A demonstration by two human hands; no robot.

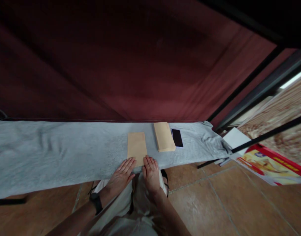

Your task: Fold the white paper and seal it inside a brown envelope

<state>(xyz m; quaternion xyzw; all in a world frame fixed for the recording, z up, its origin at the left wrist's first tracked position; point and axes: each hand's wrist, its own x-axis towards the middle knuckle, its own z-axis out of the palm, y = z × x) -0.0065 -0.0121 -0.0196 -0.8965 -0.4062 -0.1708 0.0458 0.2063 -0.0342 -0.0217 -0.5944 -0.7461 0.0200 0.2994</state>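
Note:
A flat tan paper envelope (136, 146) lies on the grey cloth in front of me. My left hand (122, 173) rests flat on its near left corner, fingers stretched out. At the near right corner, my right hand (151, 172) touches the edge with its fingers extended. Neither hand grips anything. To the right of this envelope sits a stack of similar tan envelopes (164, 137), slightly turned. A phone with a dark screen (177, 138) lies right beside the stack.
Grey cloth (66, 150) covers the long narrow surface. Behind it hangs a dark red fabric (130, 72). Black metal bars (248, 82) cross on the right. A red and yellow printed box (273, 164) and a white sheet (235, 139) are at the right, above the tiled floor (202, 203).

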